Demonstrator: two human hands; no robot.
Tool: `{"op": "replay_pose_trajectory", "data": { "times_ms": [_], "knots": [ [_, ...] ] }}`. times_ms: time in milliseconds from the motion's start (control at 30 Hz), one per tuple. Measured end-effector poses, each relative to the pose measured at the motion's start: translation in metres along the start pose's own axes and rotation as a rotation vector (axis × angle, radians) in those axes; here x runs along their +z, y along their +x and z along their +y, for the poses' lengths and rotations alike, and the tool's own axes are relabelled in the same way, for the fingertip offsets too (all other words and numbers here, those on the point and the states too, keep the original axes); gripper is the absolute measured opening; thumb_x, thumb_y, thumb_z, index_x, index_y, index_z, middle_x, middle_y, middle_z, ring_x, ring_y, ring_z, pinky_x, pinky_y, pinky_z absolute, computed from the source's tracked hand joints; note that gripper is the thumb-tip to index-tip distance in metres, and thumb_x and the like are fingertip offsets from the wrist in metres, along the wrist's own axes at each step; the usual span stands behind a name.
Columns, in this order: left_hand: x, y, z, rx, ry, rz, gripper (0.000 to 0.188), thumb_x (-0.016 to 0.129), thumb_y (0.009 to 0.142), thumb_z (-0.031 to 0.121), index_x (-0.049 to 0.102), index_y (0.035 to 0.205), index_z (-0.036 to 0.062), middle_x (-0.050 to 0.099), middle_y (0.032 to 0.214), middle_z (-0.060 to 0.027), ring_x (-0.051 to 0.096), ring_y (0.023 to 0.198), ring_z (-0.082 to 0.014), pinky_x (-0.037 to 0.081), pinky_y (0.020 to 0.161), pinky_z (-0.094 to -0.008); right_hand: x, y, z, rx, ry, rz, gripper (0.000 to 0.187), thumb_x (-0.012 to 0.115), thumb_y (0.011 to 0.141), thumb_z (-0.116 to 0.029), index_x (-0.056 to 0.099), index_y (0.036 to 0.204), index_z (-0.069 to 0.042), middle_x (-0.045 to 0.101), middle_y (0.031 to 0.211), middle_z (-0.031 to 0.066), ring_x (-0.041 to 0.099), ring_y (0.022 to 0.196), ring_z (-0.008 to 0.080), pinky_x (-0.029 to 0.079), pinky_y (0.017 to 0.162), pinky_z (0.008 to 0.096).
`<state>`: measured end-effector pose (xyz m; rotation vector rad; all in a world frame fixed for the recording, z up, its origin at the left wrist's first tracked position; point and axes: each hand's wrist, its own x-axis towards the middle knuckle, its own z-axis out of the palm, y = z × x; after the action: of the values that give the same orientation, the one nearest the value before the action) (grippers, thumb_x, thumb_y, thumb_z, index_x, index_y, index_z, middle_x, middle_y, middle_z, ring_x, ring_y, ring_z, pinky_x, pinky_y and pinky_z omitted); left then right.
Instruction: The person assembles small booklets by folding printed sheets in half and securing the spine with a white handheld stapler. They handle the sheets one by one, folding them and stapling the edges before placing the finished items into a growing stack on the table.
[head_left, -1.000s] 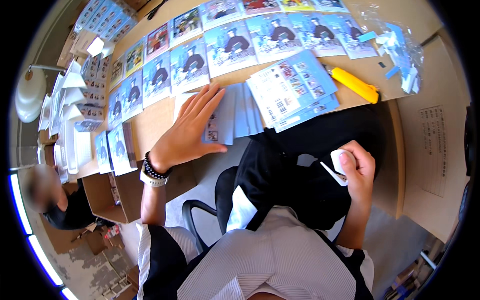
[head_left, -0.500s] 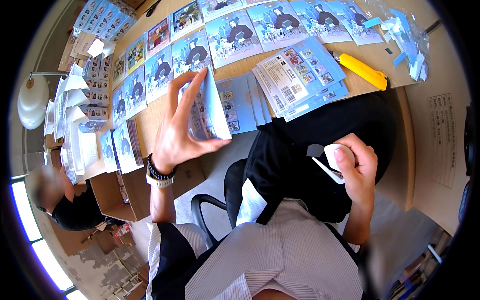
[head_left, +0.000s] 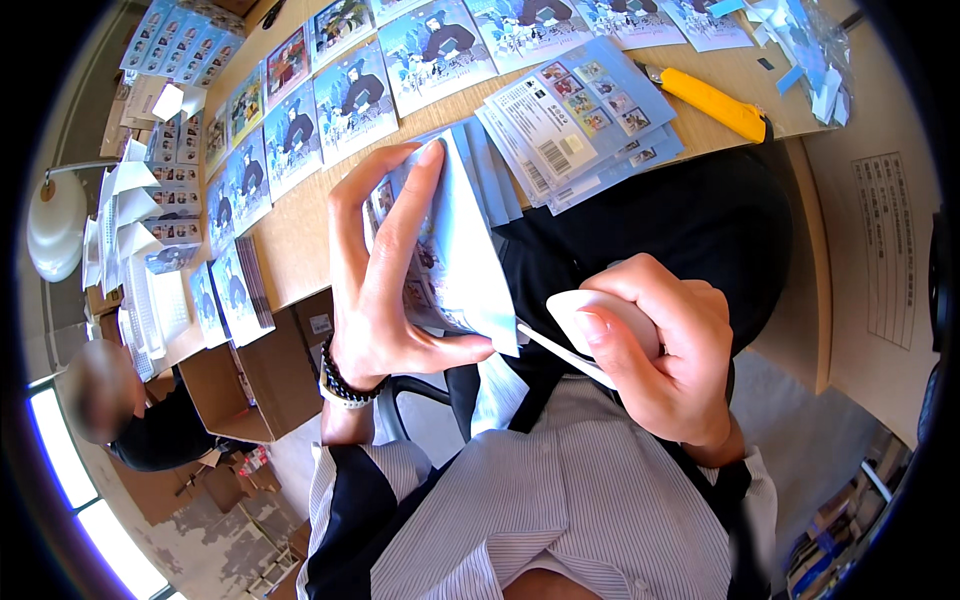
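Note:
My left hand (head_left: 375,270) grips a light-blue printed flat packet (head_left: 465,250) by its edges, fingers along the top and thumb at the lower corner. The packet stands tilted, its small pictures turned toward the palm. In my right hand (head_left: 670,350) is a white rounded hand tool (head_left: 610,320) with a slim flat arm, whose tip is at the packet's lower right corner. Whether the tip touches the packet I cannot tell. Beyond the packet, a fanned stack of blue printed packets (head_left: 580,125) lies at the table's near edge.
Several illustrated packets (head_left: 435,55) lie in rows on the wooden table (head_left: 290,235). A yellow utility knife (head_left: 715,103) rests to the right, near clear plastic with paper scraps (head_left: 825,95). Small boxes (head_left: 175,195) and a cardboard box (head_left: 235,385) stand at left; a person (head_left: 150,420) is beyond.
My left hand has brought the packet nearer to me and slightly right. My right hand has moved left and up, carrying the white tool to the packet's corner.

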<state>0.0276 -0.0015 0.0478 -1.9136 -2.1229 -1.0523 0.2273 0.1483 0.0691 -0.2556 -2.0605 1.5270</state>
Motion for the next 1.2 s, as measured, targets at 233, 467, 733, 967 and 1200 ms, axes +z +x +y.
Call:
{"op": "replay_pose_trajectory", "data": {
  "times_ms": [233, 467, 733, 967, 1200],
  "knots": [
    [0.000, 0.001, 0.007, -0.021, 0.029, 0.005, 0.120, 0.089, 0.053, 0.064, 0.048, 0.146, -0.0005, 0.042, 0.139, -0.0254, 0.047, 0.127, -0.0392, 0.044, 0.103, -0.0504, -0.002, 0.001, -0.001, 0.092, -0.014, -0.057, 0.008, 0.068, 0.093, -0.006, 0.064, 0.095, 0.000, 0.063, 0.065, 0.0084, 0.063, 0.050, 0.0186, 0.042, 0.046, 0.0272],
    [0.008, 0.004, 0.025, -0.061, 0.070, -0.001, 0.119, 0.092, 0.052, 0.058, 0.048, 0.145, -0.0018, 0.042, 0.137, -0.0261, 0.048, 0.124, -0.0413, 0.045, 0.099, -0.0513, 0.010, -0.001, 0.008, 0.084, -0.047, 0.051, 0.010, 0.064, 0.096, -0.008, 0.062, 0.095, 0.002, 0.065, 0.070, 0.0081, 0.063, 0.055, 0.0134, 0.043, 0.050, 0.0244],
    [0.024, -0.003, 0.034, -0.106, 0.074, -0.007, 0.126, 0.092, 0.051, 0.061, 0.042, 0.147, -0.0032, 0.040, 0.140, -0.0238, 0.046, 0.129, -0.0379, 0.040, 0.105, -0.0502, 0.017, -0.001, 0.014, 0.023, -0.091, 0.180, 0.011, 0.059, 0.099, -0.006, 0.063, 0.096, 0.004, 0.065, 0.072, 0.0073, 0.061, 0.061, 0.0085, 0.044, 0.055, 0.0220],
    [0.024, -0.011, 0.037, -0.160, -0.039, -0.008, 0.138, 0.092, 0.043, 0.069, 0.038, 0.148, -0.0031, 0.042, 0.138, -0.0221, 0.046, 0.128, -0.0343, 0.042, 0.102, -0.0488, 0.006, 0.001, 0.027, 0.052, -0.027, 0.114, 0.015, 0.059, 0.099, -0.010, 0.063, 0.096, 0.003, 0.064, 0.071, 0.0068, 0.059, 0.058, 0.0083, 0.041, 0.054, 0.0213],
    [-0.019, 0.006, 0.015, -0.577, -0.661, -0.580, 0.047, 0.094, 0.069, 0.020, 0.072, 0.104, -0.0028, 0.074, 0.080, -0.0054, 0.064, 0.066, -0.0066, 0.047, 0.059, -0.0242, -0.013, -0.001, 0.029, -0.060, -0.016, -0.080, 0.017, 0.063, 0.097, -0.015, 0.064, 0.093, 0.002, 0.062, 0.068, 0.0058, 0.057, 0.052, 0.0111, 0.039, 0.050, 0.0230]
  ]
}}
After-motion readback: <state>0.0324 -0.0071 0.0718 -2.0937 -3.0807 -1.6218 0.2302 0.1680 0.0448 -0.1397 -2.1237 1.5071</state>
